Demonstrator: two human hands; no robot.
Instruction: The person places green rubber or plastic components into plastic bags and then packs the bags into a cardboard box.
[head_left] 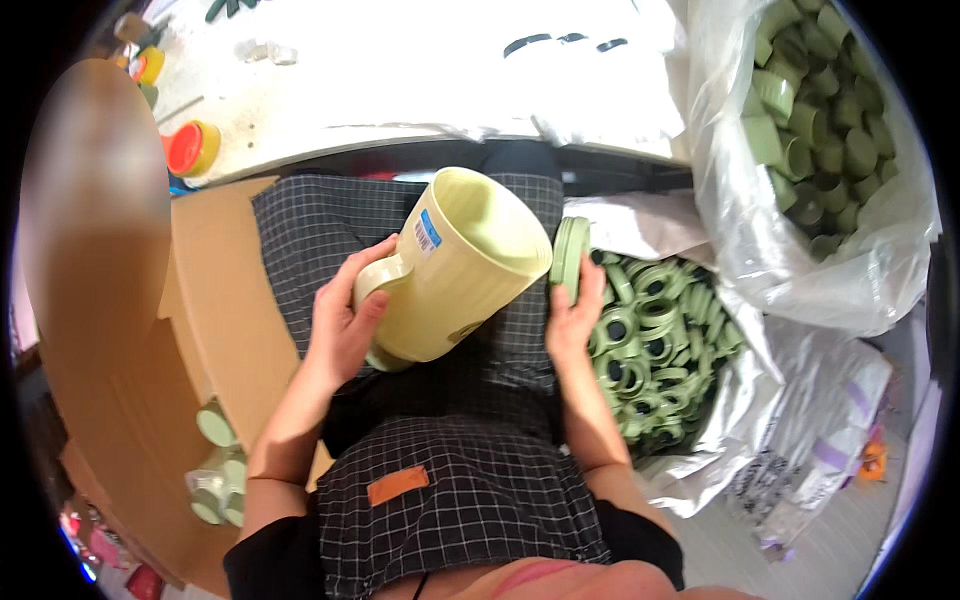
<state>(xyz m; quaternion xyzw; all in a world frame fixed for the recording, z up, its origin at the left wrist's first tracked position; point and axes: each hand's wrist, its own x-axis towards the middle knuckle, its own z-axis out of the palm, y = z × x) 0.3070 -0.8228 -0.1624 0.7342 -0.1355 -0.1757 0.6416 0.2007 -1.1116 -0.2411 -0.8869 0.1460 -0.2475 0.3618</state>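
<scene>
A large pale yellow-green pitcher (437, 290) is tilted over my lap, its open mouth toward the upper right and a blue-and-white label near the rim. My left hand (345, 310) is closed around its handle. Beside the pitcher's mouth, my right hand (577, 310) grips a round green lid (570, 253) held on edge. The lid is close to the rim; whether they touch I cannot tell. Below my right hand, a white sack (735, 420) is full of more green lids (655, 345) with dark centres.
A white-topped table (420, 80) stands ahead, with a red-and-yellow tape roll (190, 148) at its left. A cardboard box (215, 285) with several green pieces (215, 425) is at left. A clear plastic bag (745, 215) of green cups (830, 130) is at upper right.
</scene>
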